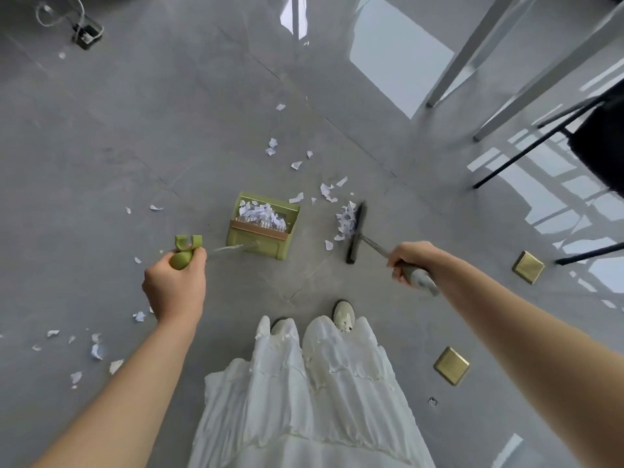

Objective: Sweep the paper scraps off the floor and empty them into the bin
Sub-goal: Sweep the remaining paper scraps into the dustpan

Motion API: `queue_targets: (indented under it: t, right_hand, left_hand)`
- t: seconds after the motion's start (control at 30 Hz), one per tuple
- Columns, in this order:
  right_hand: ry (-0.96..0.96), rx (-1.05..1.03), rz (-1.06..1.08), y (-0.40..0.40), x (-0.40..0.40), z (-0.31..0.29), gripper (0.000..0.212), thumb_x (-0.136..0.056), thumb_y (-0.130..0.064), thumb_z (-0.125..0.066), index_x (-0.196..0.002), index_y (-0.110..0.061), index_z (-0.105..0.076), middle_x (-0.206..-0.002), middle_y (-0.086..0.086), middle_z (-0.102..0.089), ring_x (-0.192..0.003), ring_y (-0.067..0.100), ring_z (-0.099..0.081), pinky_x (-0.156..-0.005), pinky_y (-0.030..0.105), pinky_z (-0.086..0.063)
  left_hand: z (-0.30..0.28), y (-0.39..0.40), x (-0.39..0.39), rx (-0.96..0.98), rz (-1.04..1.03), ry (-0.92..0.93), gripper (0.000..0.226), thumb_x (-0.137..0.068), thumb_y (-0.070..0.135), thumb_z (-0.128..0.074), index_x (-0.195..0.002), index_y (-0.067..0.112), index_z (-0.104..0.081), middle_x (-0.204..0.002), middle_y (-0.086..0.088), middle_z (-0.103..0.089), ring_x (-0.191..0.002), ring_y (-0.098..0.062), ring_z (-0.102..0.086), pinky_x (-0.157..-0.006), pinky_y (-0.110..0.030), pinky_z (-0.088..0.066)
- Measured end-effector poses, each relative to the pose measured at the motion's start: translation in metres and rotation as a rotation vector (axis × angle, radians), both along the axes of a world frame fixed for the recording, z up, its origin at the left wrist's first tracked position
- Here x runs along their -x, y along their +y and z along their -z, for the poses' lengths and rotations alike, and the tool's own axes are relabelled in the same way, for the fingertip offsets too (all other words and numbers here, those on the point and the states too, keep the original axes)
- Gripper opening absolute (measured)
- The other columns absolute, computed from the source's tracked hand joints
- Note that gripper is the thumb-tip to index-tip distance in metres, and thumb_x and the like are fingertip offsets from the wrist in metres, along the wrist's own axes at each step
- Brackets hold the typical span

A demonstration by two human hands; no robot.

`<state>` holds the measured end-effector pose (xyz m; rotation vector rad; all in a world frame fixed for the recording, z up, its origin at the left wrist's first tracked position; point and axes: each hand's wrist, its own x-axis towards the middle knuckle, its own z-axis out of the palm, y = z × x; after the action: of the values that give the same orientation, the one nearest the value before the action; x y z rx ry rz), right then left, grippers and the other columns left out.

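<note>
Glossy grey tiled floor [141,136], window light reflected at upper right. White table legs [472,52] and black chair legs [526,153] stand there. Two brass floor plates [527,267] on the right; a small dark box with cable [86,35] far left. Left hand [174,285] grips the green dustpan handle [185,253]; dustpan [261,226] rests on the floor, scraps inside. Right hand [410,261] grips the broom handle [417,276]; black broom head [356,233] touches a pile of paper scraps [346,217]. Loose scraps lie beyond and at lower left. White skirt [304,393], pale shoes below.
</note>
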<state>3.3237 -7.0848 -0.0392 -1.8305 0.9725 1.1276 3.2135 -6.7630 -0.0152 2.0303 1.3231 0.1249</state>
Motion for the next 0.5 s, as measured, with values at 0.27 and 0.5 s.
queue_targets:
  t: [0.27,0.5]
  right_hand:
    - [-0.071,0.098,-0.261,-0.031,-0.047,-0.007,0.013,-0.077,0.010,-0.057,-0.069,0.003,-0.051,-0.052,0.012,-0.052,-0.041,0.023,-0.050,-0.046,0.025,-0.043]
    - [-0.155,0.304,-0.495,-0.040,-0.060,0.026,0.008,-0.072,0.000,-0.060,-0.063,0.000,-0.059,-0.059,0.015,-0.063,-0.071,0.032,-0.068,-0.074,0.041,-0.059]
  left_hand:
    - [0.009,-0.032,0.029,-0.007,0.008,0.081,0.044,-0.085,0.022,-0.069,-0.058,0.003,-0.040,-0.055,-0.013,-0.028,-0.067,-0.029,-0.025,-0.057,-0.038,-0.030]
    - [0.021,-0.039,0.058,0.043,0.019,0.122,0.047,-0.081,0.025,-0.073,-0.051,0.011,-0.040,-0.050,-0.010,-0.033,-0.061,-0.030,-0.028,-0.056,-0.038,-0.032]
